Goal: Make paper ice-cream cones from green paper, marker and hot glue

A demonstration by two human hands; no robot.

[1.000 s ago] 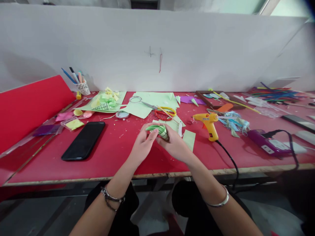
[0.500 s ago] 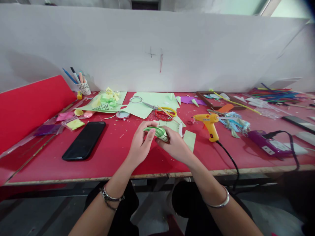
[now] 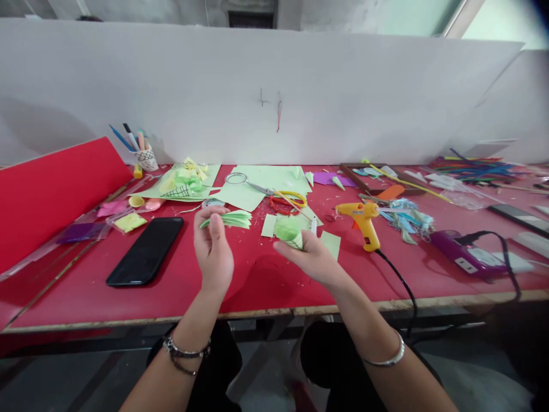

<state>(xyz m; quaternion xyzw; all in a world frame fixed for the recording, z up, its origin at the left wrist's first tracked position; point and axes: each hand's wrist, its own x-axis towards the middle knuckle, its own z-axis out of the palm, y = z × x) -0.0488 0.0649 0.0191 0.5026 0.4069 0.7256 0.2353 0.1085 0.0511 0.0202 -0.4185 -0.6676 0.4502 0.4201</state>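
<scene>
In the head view, my left hand [image 3: 214,246] is closed on a bundle of green paper strips [image 3: 234,219], thumb on top, the ends fanning out to the right. My right hand [image 3: 313,252] pinches a rolled light-green paper cone [image 3: 288,232], its wide mouth turned up and to the left. The two hands are apart above the red table [image 3: 257,280]. Just beyond my right hand lie small green paper pieces [image 3: 269,225], scissors [image 3: 285,200] with yellow and red handles, and a white stick-like item [image 3: 314,225].
A yellow glue gun [image 3: 364,223] with a black cord lies right of my right hand, near a purple power strip [image 3: 465,252]. A black phone [image 3: 146,252] rests at left. Green paper sheets [image 3: 249,197], a pen cup [image 3: 146,157] and a brown tray [image 3: 377,182] are farther back.
My hands have moved apart. The left hand has drawn the paper strips away to the left, while the rolled cone stays in my right hand. The view has tilted slightly.
</scene>
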